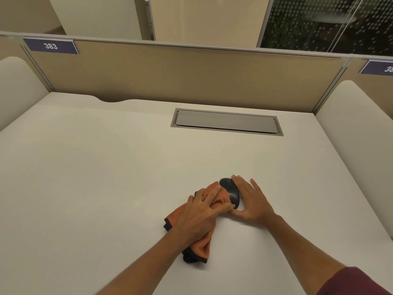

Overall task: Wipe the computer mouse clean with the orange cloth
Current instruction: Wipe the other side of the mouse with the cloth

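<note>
While it sits on the white bench (106, 167), a little right of centre on the near half, the black mouse (230, 191) is pinned between two hands. The orange cloth (217, 199) is bunched against its left side, pressed there by the left hand (200, 216), fingers curled and clutching the fabric. The cloth's dark-edged tail trails near and left across the bench. On the right, the right hand (253, 203) lies flat and spread, fingers along the mouse's right flank, thumb at its near end, steadying it. Farther back, a grey cable hatch (226, 121) is set in the bench, and beyond it a tan divider (180, 71) carries a label reading 383 (51, 46).
</note>
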The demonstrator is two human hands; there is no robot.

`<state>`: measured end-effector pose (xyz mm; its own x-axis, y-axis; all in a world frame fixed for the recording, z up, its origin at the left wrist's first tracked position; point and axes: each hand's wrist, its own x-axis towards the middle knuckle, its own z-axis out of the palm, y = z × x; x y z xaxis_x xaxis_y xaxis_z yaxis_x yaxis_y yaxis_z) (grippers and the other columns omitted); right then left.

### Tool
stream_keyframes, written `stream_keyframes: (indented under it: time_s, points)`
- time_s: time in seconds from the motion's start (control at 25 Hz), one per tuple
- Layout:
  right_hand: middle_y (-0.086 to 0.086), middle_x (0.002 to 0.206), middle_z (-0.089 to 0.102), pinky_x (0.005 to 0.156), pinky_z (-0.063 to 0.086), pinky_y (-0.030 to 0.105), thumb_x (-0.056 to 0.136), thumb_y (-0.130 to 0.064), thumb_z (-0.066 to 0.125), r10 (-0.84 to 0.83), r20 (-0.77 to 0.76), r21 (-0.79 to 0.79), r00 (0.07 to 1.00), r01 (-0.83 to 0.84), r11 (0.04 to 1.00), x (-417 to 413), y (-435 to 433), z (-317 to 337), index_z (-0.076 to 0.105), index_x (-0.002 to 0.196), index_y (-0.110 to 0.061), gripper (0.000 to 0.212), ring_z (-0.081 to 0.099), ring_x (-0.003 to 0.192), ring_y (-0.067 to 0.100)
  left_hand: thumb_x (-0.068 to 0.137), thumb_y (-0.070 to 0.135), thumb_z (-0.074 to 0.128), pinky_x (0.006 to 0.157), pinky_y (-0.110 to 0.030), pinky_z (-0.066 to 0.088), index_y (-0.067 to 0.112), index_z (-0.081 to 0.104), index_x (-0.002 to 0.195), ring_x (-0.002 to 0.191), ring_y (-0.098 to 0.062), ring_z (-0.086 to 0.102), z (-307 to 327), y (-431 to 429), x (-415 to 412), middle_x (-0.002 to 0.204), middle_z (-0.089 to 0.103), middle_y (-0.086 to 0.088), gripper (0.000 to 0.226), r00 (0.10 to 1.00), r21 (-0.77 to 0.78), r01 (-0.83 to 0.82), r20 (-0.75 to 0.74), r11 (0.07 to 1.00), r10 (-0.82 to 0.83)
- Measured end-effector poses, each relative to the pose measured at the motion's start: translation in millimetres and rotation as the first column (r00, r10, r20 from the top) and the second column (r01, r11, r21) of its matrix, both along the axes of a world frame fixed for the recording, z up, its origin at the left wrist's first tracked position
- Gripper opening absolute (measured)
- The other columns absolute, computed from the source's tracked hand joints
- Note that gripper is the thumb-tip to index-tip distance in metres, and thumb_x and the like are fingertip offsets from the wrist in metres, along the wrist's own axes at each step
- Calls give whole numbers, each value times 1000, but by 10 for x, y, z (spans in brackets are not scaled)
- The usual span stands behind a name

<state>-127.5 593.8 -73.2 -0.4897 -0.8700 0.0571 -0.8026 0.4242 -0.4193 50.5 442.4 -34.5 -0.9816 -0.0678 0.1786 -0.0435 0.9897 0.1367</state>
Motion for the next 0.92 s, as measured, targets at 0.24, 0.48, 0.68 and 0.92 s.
stream_keyframes:
  time_s: [0.24, 0.48, 0.68, 0.92]
  points:
    - [-10, 162, 18, 124, -2, 38, 74, -83, 54, -4, 17, 21, 1000, 4, 1000, 14, -5, 19, 12, 155, -27, 107, 5, 148, -2, 96, 17, 59, 88, -52, 52, 38, 52, 136, 125, -44, 48, 141, 17, -137, 158, 31, -14, 46, 983, 202, -157, -59, 967, 172]
    - [-15, 161, 20, 124, 3, 43, 73, -85, 53, 5, 34, -16, 999, -5, 1000, 22, -2, 28, 12, 154, -35, 103, 5, 148, -3, 93, 31, 64, 85, -51, 51, 44, 46, 135, 124, -42, 48, 100, 154, -342, 158, 30, -12, 48, 995, 15, -103, 14, 995, 102]
    - [-8, 162, 22, 124, 0, 41, 72, -86, 51, 1, 11, 21, 1000, -1, 1000, -17, -10, -37, 12, 154, -29, 108, 12, 149, 5, 102, 24, 43, 104, -49, 39, 45, 39, 139, 128, -35, 38, 116, -40, -463, 155, 26, -5, 43, 919, 220, -381, 196, 898, 342]
    - [-15, 160, 22, 124, 4, 45, 72, -86, 54, 8, 47, -4, 999, -8, 1000, -36, -35, -52, 15, 152, -39, 101, 10, 149, 1, 102, 37, 45, 109, -54, 33, 45, 37, 143, 138, -38, 28, 211, 8, -496, 163, 14, -5, 43, 965, 285, -244, 165, 927, 203]
